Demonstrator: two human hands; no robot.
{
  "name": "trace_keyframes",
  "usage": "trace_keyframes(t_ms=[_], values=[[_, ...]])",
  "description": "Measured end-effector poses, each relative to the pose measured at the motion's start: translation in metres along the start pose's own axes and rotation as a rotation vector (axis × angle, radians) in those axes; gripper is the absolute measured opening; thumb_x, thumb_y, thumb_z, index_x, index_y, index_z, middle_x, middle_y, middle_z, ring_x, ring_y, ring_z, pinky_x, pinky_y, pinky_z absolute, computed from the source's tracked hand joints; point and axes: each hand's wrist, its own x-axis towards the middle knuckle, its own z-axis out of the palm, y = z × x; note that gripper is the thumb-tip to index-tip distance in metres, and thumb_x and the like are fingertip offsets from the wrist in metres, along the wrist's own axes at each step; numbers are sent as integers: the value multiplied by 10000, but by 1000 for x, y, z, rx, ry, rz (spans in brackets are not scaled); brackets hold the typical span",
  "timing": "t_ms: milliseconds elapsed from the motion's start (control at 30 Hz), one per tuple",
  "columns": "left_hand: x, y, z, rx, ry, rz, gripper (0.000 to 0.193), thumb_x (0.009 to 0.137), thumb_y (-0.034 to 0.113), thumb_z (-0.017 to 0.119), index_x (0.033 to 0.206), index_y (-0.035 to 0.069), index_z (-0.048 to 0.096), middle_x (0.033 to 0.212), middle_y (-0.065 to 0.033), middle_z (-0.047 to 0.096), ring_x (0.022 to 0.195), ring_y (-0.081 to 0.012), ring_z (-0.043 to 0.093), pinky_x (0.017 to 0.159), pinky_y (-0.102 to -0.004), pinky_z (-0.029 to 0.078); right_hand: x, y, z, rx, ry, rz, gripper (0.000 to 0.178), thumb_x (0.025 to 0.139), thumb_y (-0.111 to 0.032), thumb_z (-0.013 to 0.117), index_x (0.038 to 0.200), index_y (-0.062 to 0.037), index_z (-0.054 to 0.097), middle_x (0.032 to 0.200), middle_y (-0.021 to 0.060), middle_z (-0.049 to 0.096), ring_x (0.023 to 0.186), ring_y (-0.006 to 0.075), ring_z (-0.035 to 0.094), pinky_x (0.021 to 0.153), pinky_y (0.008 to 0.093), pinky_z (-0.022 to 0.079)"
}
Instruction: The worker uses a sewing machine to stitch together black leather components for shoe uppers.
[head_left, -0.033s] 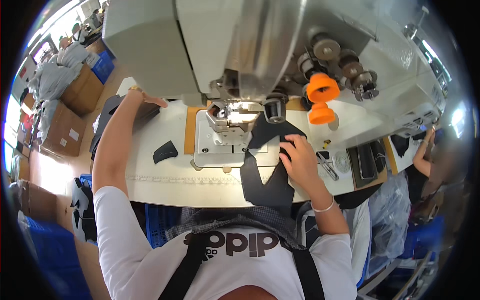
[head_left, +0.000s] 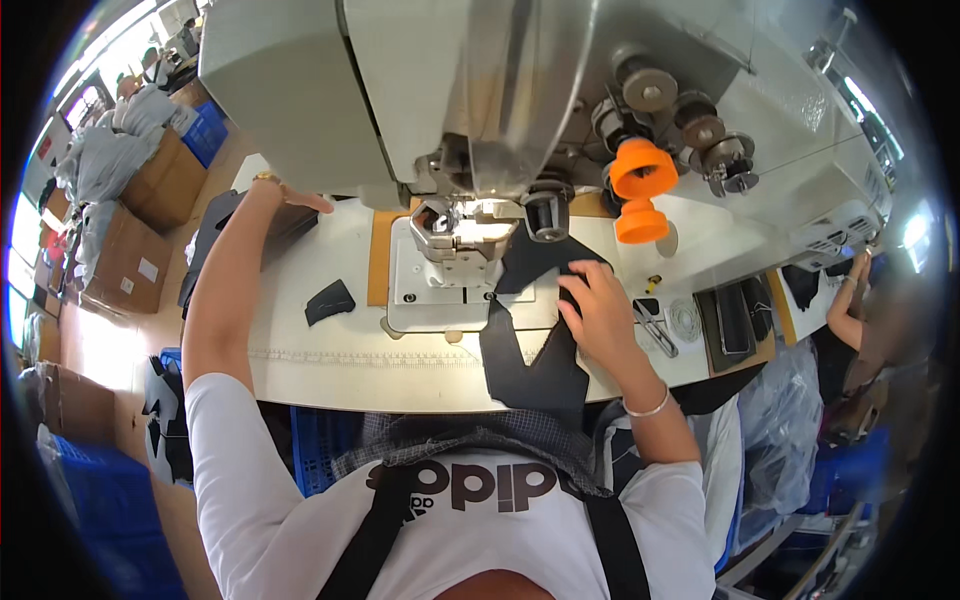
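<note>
A black cut piece of sheet material [head_left: 530, 375] lies on the sewing machine's table, partly under the machine head, its lower end hanging over the front edge. My right hand [head_left: 602, 315] rests at its right edge with bent, parted fingers, the fingertips touching the piece. At the far left, my left hand [head_left: 300, 199] reaches out with fingers stretched to the right. It is over or beside a pile of dark cut pieces [head_left: 215, 225]; contact cannot be told. A small black piece [head_left: 329, 302] lies apart, left of the metal stitching plate [head_left: 420, 318].
The sewing machine [head_left: 290, 90] overhangs the table, with orange knobs [head_left: 641, 222] at right. Small scissors-like snips [head_left: 655, 333] and a phone-like black object [head_left: 733, 320] lie right. Boxes [head_left: 130, 260] and blue crates stand left. Another person's arm [head_left: 845, 315] shows at far right.
</note>
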Motion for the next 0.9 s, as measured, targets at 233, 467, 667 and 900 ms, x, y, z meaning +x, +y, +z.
trace_keyframes(t_ms=[233,467,667,900], values=[[-45,31,33,29,616,4,683,802,552,813,1316,122,679,1377,-186,620,1324,-359,538,1128,-476,409,54,30,17,-222,-379,11,898,772,-168,868,1550,-115,423,1448,213,530,1365,426,500,1153,484,408],[-121,105,92,-113,331,127,230,832,258,814,994,107,752,1013,-84,699,1003,-307,675,895,-427,534,78,40,10,-182,-381,-145,731,686,-106,890,1365,-138,618,1259,113,622,1184,323,608,971,424,523],[-138,105,131,-266,477,188,221,806,193,821,977,74,748,1054,-93,662,1030,-328,638,897,-443,524,45,16,-27,-160,-104,-64,796,734,-67,862,1460,-156,549,1362,157,579,1224,381,583,978,476,522],[-135,96,140,-423,512,204,203,821,141,804,990,47,741,1026,-93,666,1003,-320,638,872,-431,529,-15,-12,-51,-26,175,52,886,717,61,630,1558,-57,378,1353,266,485,1220,468,541,1029,495,470]])
